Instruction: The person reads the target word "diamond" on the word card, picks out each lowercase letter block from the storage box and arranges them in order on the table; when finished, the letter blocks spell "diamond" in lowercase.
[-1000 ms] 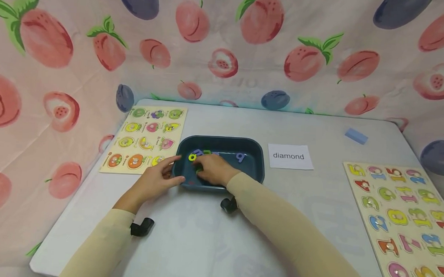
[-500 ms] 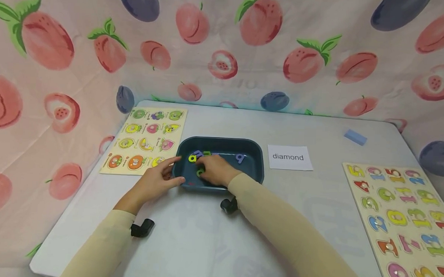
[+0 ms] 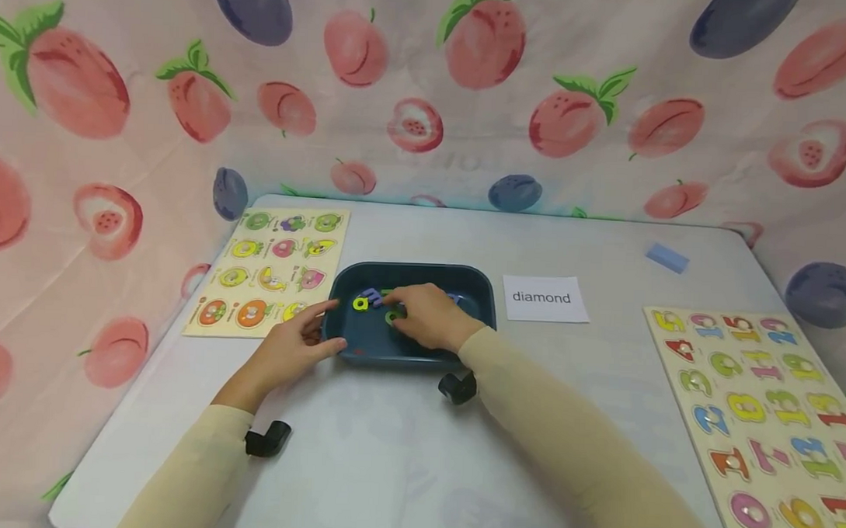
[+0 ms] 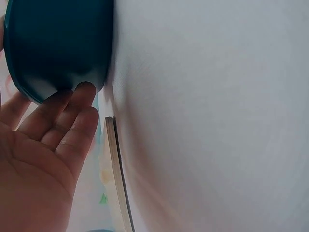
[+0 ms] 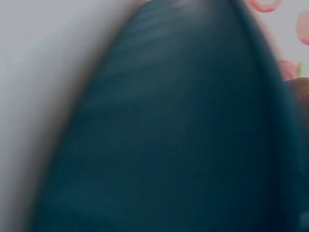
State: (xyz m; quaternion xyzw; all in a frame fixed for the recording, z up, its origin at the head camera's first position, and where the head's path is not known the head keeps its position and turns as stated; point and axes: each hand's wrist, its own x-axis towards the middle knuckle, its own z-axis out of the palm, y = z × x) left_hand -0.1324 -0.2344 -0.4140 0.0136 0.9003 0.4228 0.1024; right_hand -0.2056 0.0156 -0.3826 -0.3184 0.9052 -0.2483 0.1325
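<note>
A dark blue-green tray (image 3: 364,354) stands in the middle of the table, with several small plastic letters in it. My left hand (image 3: 288,352) holds the tray's left end, thumb at the front corner; in the left wrist view its fingers (image 4: 79,130) lie against the tray wall (image 4: 58,43). Inside the tray, my right hand (image 3: 431,317) pinches a green ring-shaped letter (image 3: 391,317) between thumb and index finger. Left of it lie a yellow "a" (image 3: 361,303) and a purple letter (image 3: 372,296). Other letters are partly hidden behind the right hand. The right wrist view is mostly blurred tray wall (image 5: 169,135).
A card printed "diamond" (image 3: 545,298) lies right of the tray. A fruit puzzle board (image 3: 261,278) is at the left, a number puzzle board (image 3: 760,423) at the right. A small blue block (image 3: 667,258) rests at the back right.
My right hand has shifted right and slightly away within the tray, and the green letter has moved with it. The left hand stays at the tray's end. The head view has shifted slightly.
</note>
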